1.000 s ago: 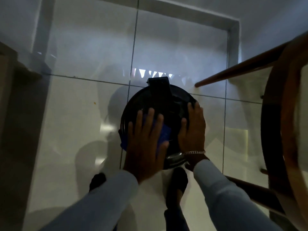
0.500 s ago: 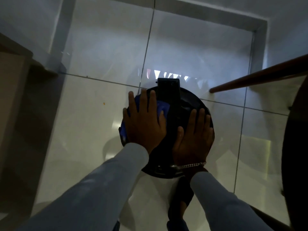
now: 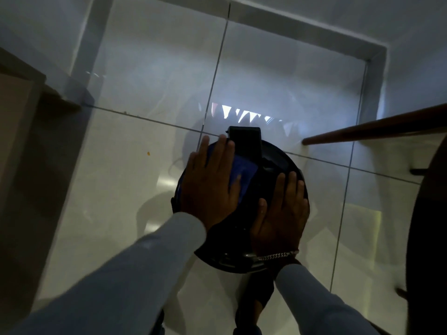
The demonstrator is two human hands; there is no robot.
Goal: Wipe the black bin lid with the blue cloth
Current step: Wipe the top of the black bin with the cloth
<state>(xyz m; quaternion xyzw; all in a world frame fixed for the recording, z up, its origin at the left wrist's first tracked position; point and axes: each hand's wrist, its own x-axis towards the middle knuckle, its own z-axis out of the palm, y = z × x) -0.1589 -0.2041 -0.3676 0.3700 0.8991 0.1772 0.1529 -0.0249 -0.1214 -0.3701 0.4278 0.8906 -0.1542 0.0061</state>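
A round black bin lid [image 3: 278,158] with a raised black hinge block [image 3: 244,141] at its far edge sits on a bin on the tiled floor. My left hand [image 3: 208,187] lies flat on the lid's far left part, fingers spread, pressing the blue cloth [image 3: 243,171] down; the cloth shows beside and under the palm. My right hand [image 3: 280,213] rests flat on the lid's near right side, fingers together, holding nothing. A chain bracelet [image 3: 278,256] is on that wrist.
Glossy white floor tiles [image 3: 121,189] surround the bin. A wooden chair leg or rail [image 3: 375,129] juts in from the right, with a dark round chair edge [image 3: 425,226] beside it. Wooden furniture [image 3: 19,141] stands on the left. My feet [image 3: 261,296] show below the bin.
My left hand has slid the blue cloth from the lid's near left part to its far left edge. My right hand has stayed on the right side.
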